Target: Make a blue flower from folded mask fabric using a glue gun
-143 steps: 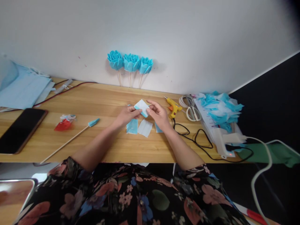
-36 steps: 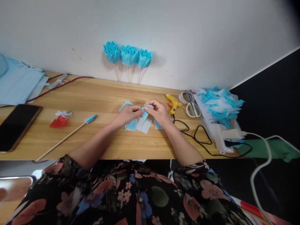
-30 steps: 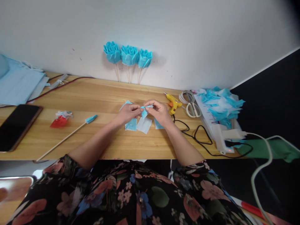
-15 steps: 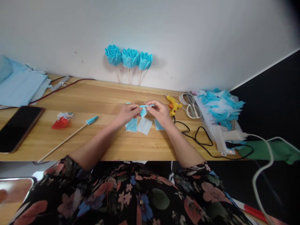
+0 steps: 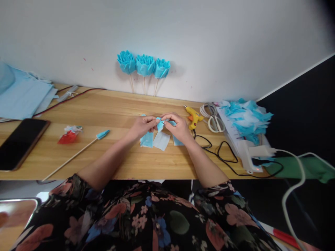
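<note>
Between my two hands, above the middle of the table, is a small piece of light-blue fabric [image 5: 160,124] with a folded edge. My left hand [image 5: 145,125] pinches its left side between thumb and fingertips. On the other side my right hand [image 5: 176,126] pinches it with thumb and forefinger. Just below lie a white fabric square [image 5: 161,141], a blue square [image 5: 147,140] under the left fingers and another blue square [image 5: 178,140] partly covered by the right hand. To the left rests a wooden stick [image 5: 73,157] with a blue wrapped tip [image 5: 103,134].
Three blue fabric flowers [image 5: 144,65] on sticks lean against the wall. A yellow glue gun [image 5: 194,117], white-handled scissors [image 5: 216,124] and a heap of fabric scraps [image 5: 246,118] sit right, near a power strip [image 5: 246,158]. Left are a phone [image 5: 22,143], a red packet [image 5: 69,137] and face masks [image 5: 23,92].
My right fingers have shifted slightly along the folded edge of the blue piece, which is now turned and more bunched. More blue fabric shows beyond my right fingers. My left hand stays nearly in place.
</note>
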A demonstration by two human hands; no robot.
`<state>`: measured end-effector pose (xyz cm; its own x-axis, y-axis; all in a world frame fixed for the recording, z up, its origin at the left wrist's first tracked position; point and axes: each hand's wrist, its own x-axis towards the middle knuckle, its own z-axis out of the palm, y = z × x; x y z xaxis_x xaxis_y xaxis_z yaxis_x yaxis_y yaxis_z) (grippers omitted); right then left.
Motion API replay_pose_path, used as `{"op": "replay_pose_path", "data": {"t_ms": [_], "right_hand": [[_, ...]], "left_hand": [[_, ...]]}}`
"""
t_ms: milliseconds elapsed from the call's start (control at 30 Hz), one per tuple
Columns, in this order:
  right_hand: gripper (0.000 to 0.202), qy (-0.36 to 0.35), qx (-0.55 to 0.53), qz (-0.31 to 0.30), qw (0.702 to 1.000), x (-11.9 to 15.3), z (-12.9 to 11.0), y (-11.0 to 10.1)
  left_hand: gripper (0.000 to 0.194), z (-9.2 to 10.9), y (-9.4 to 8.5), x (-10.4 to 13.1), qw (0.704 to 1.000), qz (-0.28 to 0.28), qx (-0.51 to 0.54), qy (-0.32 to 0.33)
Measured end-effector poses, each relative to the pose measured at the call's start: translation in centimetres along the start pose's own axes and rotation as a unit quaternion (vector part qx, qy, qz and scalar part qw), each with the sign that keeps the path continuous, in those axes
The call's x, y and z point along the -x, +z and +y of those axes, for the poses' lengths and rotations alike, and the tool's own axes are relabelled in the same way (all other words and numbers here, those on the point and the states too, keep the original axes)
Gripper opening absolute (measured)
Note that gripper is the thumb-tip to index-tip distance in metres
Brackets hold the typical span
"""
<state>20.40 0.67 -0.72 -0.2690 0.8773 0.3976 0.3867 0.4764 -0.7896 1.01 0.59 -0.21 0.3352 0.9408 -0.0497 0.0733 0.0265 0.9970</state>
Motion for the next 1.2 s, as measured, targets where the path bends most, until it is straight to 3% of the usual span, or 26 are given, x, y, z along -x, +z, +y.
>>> {"op": "replay_pose_path", "data": {"t_ms": [233,367,567,700,1000,1200], "right_hand": [[0.014,-0.014,0.004,-0.006,1.000,0.0,0.1,0.4],[0.014,-0.004,-0.015,-0.030,0.999,0.0,-0.2,0.2],[0.029,0.104,-0.140,-0.012,0.985,0.1,0.3,0.0],[0.037,0.139,-0.160,-0.011,0.977,0.1,0.7,0.4],[0.039,0.151,-0.214,-0.034,0.964,0.1,0.3,0.9],[0.049,0.149,-0.177,-0.052,0.972,0.2,0.4,1.2]], "left_hand": [[0.038,-0.3,0.2,-0.3,1.000,0.014,-0.011,0.001],[0.030,-0.2,0.3,-0.2,0.999,0.049,0.004,-0.008],[0.029,0.3,0.4,0.3,0.996,0.084,-0.001,-0.001],[0.032,0.2,0.5,0.3,0.996,0.083,-0.013,0.010],[0.031,-0.6,0.7,0.2,0.991,0.114,-0.048,0.050],[0.029,-0.7,0.8,0.2,0.987,0.118,-0.075,0.080]]}}
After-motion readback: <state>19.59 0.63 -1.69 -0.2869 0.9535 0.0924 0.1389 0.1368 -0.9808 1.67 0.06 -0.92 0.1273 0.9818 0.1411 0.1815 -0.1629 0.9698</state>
